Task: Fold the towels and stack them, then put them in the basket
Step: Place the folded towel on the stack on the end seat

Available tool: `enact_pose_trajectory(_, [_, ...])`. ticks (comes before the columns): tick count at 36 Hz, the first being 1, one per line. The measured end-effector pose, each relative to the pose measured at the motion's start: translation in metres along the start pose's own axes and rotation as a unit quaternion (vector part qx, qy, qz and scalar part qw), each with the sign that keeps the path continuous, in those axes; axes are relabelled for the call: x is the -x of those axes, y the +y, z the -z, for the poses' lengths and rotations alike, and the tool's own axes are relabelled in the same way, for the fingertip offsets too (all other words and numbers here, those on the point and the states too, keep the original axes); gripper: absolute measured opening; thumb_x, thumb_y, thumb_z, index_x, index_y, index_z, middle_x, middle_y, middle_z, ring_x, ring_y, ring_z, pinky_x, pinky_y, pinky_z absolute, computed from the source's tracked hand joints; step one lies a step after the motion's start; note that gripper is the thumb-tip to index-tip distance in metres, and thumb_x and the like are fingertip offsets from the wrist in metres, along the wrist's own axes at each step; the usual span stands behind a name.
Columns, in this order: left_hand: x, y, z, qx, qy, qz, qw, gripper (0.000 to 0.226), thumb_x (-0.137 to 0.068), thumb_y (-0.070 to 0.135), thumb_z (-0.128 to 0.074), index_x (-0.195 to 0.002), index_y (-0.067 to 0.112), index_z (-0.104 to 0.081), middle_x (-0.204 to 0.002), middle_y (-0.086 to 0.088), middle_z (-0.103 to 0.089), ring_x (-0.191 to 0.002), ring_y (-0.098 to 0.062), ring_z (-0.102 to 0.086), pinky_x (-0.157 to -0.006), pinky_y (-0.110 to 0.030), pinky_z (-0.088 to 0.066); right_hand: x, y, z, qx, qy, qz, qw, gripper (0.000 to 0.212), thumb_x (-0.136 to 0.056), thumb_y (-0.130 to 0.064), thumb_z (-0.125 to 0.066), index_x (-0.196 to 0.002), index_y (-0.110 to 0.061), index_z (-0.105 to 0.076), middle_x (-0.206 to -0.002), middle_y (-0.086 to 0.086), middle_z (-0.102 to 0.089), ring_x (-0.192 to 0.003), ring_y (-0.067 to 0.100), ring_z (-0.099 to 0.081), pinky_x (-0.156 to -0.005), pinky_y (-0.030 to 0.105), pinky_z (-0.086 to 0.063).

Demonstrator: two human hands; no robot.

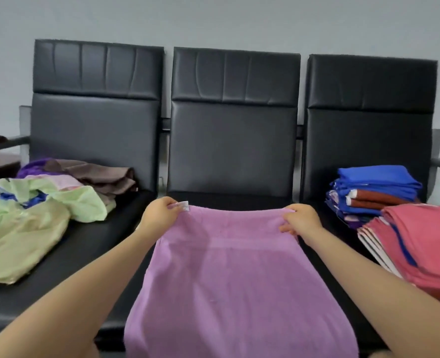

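Observation:
A pink-purple towel (229, 285) is spread lengthwise over the middle seat of a black bench and runs down toward me. My left hand (159, 214) pinches its far left corner, beside a small white label (184, 205). My right hand (300, 219) pinches the far right corner. Both arms reach forward on either side of the towel. On the right seat lies a stack of folded red towels (425, 244), with a stack of folded blue and brown towels (374, 192) behind it. No basket is in view.
A loose heap of unfolded cloths (45, 202), light green, purple and brown, covers the left seat. Three black padded backrests (233, 140) stand behind the seats against a grey wall. Metal armrests stick out at both ends of the bench.

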State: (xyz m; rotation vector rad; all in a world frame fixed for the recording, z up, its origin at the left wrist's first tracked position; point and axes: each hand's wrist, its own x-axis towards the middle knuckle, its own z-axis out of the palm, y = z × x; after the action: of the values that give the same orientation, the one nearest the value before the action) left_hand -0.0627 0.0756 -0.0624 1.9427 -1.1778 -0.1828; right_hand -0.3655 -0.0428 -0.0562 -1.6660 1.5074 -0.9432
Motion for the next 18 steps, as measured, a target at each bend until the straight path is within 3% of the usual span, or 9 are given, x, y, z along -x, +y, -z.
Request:
enact_pose_trajectory(5, [-0.022,-0.011,-0.02,0.004,0.007,0.007,1.0,0.016,-0.09,0.032,-0.063,-0.09,0.016,-0.068,-0.081,0.0,-0.064,-0.079,-0.02,-0.059,-0.063,-0.029,-0.04,-0.03,0.015,-0.019,-0.056,0.013,-0.029,0.998,0.026,-0.084,0.001,-0.047,-0.078,-0.014,-0.068,-0.054,0.001,-0.065,-0.062,0.025,-0.065,-0.046,0.023,-0.04])
enact_pose_trajectory(10, [-0.052,-0.014,-0.036,-0.014,0.005,-0.001,1.0,0.018,-0.092,0.025,-0.06,-0.095,0.011,-0.07,-0.092,-0.007,-0.069,-0.089,-0.026,-0.062,-0.072,-0.033,-0.047,-0.053,0.02,-0.028,-0.041,0.03,-0.034,0.998,0.025,-0.086,-0.003,-0.046,-0.079,-0.014,-0.067,-0.05,0.0,-0.064,-0.056,0.021,-0.064,-0.048,0.023,-0.039])
enact_pose_trajectory(13, [-0.067,-0.011,-0.047,-0.038,0.014,-0.03,0.999,0.019,-0.094,0.021,-0.054,-0.092,0.008,-0.068,-0.092,-0.01,-0.068,-0.087,-0.029,-0.059,-0.068,-0.032,-0.042,-0.066,0.019,-0.034,-0.02,0.066,-0.02,0.997,0.026,-0.085,-0.002,-0.045,-0.083,-0.011,-0.069,-0.058,0.003,-0.063,-0.054,0.019,-0.063,-0.052,0.024,-0.04])
enact_pose_trajectory(16, [-0.079,-0.008,-0.058,-0.064,0.023,-0.046,0.997,0.022,-0.095,0.016,-0.045,-0.093,0.007,-0.066,-0.094,-0.013,-0.066,-0.082,-0.028,-0.053,-0.066,-0.032,-0.037,-0.083,0.02,-0.042,0.009,0.087,-0.012,0.996,0.028,-0.076,0.002,-0.045,-0.081,-0.014,-0.067,-0.068,0.006,-0.065,-0.079,0.03,-0.066,-0.058,0.026,-0.044])
enact_pose_trajectory(18, [-0.088,-0.011,-0.064,-0.078,0.03,-0.037,0.996,0.023,-0.096,0.017,-0.044,-0.102,0.01,-0.066,-0.102,-0.012,-0.064,-0.09,-0.031,-0.055,-0.071,-0.033,-0.041,-0.093,0.021,-0.048,0.004,0.088,-0.006,0.996,0.039,-0.077,0.001,-0.045,-0.103,-0.016,-0.067,-0.093,0.011,-0.071,-0.092,0.033,-0.066,-0.072,0.032,-0.053])
